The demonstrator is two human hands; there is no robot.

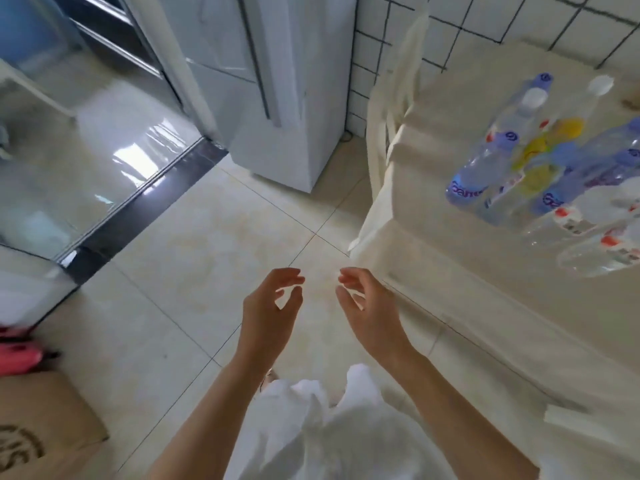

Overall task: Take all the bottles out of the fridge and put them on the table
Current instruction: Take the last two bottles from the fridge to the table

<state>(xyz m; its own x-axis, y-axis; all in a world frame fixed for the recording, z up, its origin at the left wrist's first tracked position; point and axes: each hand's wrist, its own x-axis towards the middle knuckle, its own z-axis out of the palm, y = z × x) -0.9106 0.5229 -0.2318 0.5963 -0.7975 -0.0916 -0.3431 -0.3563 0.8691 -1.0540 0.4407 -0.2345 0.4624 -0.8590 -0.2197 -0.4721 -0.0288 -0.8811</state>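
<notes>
Several clear plastic bottles with blue, white and yellow caps stand grouped on the cloth-covered table at the right. The white fridge stands at the top centre with its doors closed, against the tiled wall. My left hand and my right hand hang over the floor below the fridge and left of the table corner. Both hands hold nothing, fingers curled and apart. The fridge's inside is hidden.
A glass sliding door with a dark threshold runs across the left. A cardboard box and something pink sit at the lower left. A cream chair back stands between the fridge and the table.
</notes>
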